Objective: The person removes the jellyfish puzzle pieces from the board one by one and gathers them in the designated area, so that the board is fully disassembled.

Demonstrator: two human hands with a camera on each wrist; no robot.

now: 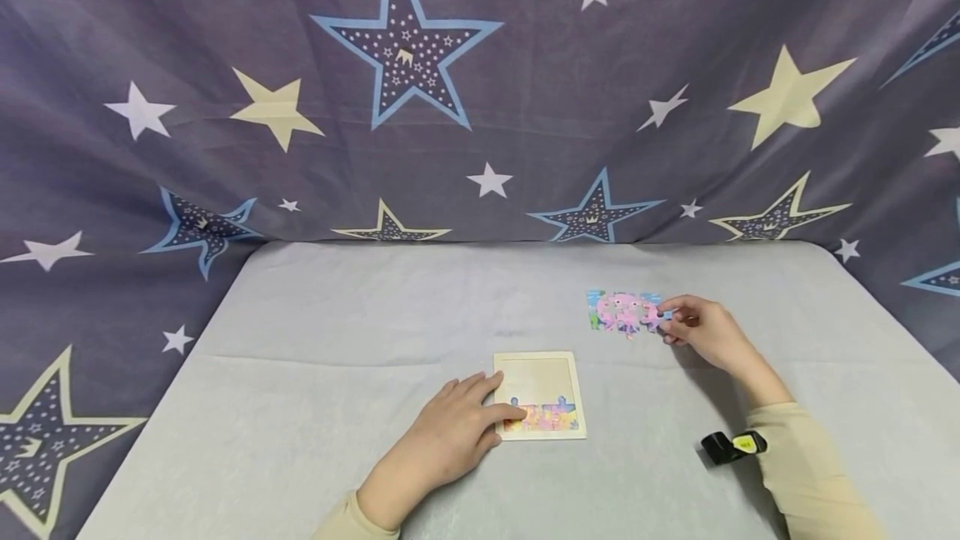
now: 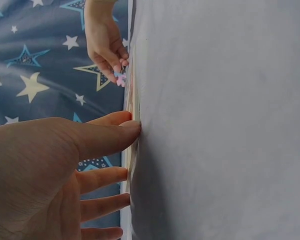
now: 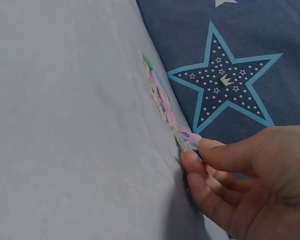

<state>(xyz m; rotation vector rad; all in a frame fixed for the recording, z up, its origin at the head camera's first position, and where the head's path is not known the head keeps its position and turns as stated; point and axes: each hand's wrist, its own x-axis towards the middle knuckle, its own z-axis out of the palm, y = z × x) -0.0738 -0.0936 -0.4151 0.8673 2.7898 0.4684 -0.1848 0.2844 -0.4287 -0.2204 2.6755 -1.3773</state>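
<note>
A square wooden puzzle frame (image 1: 536, 437) lies on the table, its lower part filled with joined pink, yellow and blue pieces (image 1: 553, 417). My left hand (image 1: 453, 432) rests on the frame's left side with fingers extended, one fingertip over the pieces. Farther back to the right, a group of pink and blue puzzle pieces (image 1: 626, 312) lies flat on the cloth. At its right end my right hand (image 1: 705, 332) pinches one puzzle piece (image 3: 190, 138) between thumb and fingers. That piece, pink and blue, is also visible in the left wrist view.
A pale grey cloth (image 1: 337, 407) covers the table. Behind it hangs a dark curtain (image 1: 525, 107) printed with stars. A black strap device with a yellow label (image 1: 746, 442) sits at the right wrist.
</note>
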